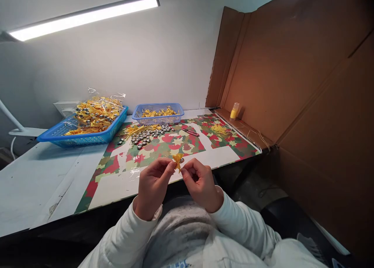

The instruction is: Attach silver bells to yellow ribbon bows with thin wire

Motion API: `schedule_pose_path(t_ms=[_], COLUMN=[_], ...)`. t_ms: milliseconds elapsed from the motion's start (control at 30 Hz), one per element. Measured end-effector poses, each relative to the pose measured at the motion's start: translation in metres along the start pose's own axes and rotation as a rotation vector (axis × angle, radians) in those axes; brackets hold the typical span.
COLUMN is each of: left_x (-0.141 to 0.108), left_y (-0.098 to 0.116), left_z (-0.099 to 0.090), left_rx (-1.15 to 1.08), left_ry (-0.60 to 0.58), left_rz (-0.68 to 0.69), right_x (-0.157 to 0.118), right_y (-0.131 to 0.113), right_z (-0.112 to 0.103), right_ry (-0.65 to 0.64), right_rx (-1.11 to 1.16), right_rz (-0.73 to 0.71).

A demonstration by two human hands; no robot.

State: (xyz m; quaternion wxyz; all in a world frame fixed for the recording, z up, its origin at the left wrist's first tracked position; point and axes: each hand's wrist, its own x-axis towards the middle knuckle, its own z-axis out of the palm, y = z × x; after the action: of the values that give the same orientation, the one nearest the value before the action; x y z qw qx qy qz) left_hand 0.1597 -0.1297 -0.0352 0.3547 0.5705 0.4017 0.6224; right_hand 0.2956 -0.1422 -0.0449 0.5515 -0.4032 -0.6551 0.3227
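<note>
A patterned white table (35, 192) is carrying a small basket (157, 119). Left of this basket a larger blue basket (87, 139) is standing; before it silver beads (146, 135) are lying; to its right a red-handled tool (191, 132) and yellow threads (219, 130) are resting.

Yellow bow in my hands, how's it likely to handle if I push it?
The yellow bow probably flexes easily, since it looks thin and ribbon-like. It's likely light, being so small next to the left hand pinching it. The silver bead beside it looks shiny, so that part may be slippery.
</note>
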Motion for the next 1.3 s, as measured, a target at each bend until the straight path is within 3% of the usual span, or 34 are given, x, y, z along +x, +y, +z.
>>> schedule_pose_path(t_ms=[633,1300], left_x=[-0.001,-0.008], left_y=[0.005,-0.005], left_z=[0.001,0.002], left_rx=[-0.041,0.092], left_ry=[-0.03,0.027], left_rz=[-0.058,0.119], right_x=[0.0,0.002], right_y=[0.0,-0.001], right_z=[0.0,0.002], right_ry=[-0.016,-0.023], right_rx=[0.048,0.109], right_rz=[0.017,0.072])
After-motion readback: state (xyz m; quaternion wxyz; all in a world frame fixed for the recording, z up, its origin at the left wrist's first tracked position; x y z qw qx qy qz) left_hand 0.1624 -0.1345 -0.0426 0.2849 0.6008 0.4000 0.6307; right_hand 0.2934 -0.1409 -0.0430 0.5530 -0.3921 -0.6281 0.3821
